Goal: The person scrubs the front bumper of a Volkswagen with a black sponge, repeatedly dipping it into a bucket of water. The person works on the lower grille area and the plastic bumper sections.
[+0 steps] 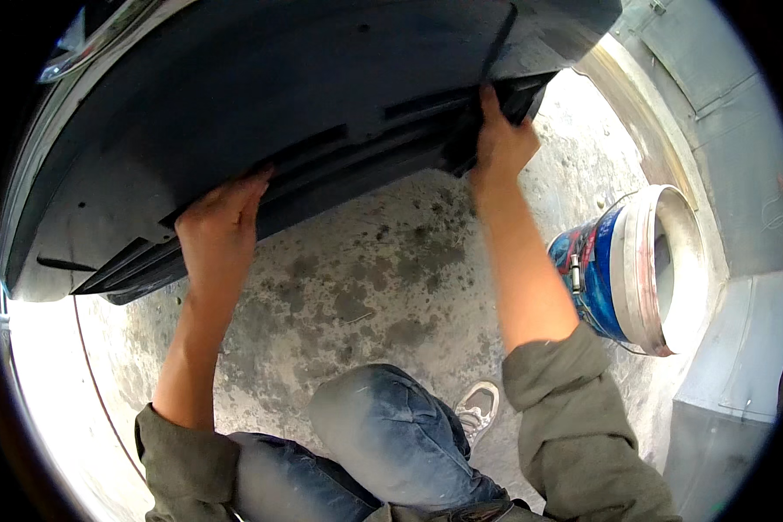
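Note:
A dark vehicle bumper (287, 72) fills the upper part of the view. Along its lower side runs a slotted black plastic trim (359, 163). My left hand (225, 205) grips this trim left of the middle, its fingertips bent against the slotted edge. Farther right, my right hand (504, 140) holds the trim's right end, thumb pointing up along the bumper face. The trim hides part of the right fingers, and the bumper's far side is out of sight.
To the right, a blue and white plastic bucket (603, 261) with a wire handle stands on the stained concrete floor (365, 287), near grey panels (724, 156). A thin cable (98, 391) crosses the floor at left. My bent knees (391, 430) are below.

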### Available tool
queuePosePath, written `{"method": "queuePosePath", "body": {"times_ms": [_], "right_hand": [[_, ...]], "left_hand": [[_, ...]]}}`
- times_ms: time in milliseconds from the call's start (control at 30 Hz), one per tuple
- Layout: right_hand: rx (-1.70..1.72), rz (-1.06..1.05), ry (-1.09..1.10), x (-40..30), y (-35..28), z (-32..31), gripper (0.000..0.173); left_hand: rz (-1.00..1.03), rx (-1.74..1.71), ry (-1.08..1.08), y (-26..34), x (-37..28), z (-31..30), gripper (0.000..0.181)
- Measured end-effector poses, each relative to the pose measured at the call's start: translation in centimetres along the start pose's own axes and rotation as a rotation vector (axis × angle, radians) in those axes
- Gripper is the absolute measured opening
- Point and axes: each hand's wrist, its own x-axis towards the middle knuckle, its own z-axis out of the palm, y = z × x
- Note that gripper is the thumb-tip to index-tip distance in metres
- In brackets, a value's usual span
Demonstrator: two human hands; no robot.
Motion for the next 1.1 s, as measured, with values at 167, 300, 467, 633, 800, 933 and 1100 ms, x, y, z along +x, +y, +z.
{"method": "queuePosePath", "body": {"times_ms": [167, 300, 467, 633, 800, 933, 1100], "right_hand": [[0.101, -0.128, -0.118, -10.2, 2.5, 4.2, 0.027], [0.022, -0.096, -0.239, -9.5, 2.3, 3.3, 0.026], [-0.049, -0.153, -0.168, -9.1, 0.3, 3.7, 0.024], [0.083, -0.075, -0.241, -8.2, 2.5, 3.0, 0.022], [0.315, 0.022, -0.194, -12.3, 3.7, 4.7, 0.027], [0.424, 0.082, -0.282, -17.8, 4.1, 6.5, 0.024], [0.216, 0.042, -0.389, -20.1, 3.7, 7.0, 0.019]], "left_hand": [[0.07, 0.128, -0.017, -0.2, -1.2, -0.2, 0.036], [0.196, 0.186, -0.139, -1.3, -2.4, -1.4, 0.046], [0.177, 0.149, -0.178, -1.4, -3.4, -2.8, 0.047], [0.178, 0.11, -0.22, -2.0, -3.4, -2.7, 0.05], [0.181, 0.12, -0.232, -1.9, -3.6, -3.2, 0.053], [0.183, 0.117, -0.266, -1.7, -3.6, -3.1, 0.055], [0.151, 0.188, -0.294, -3.1, -4.5, -5.5, 0.055]]}}
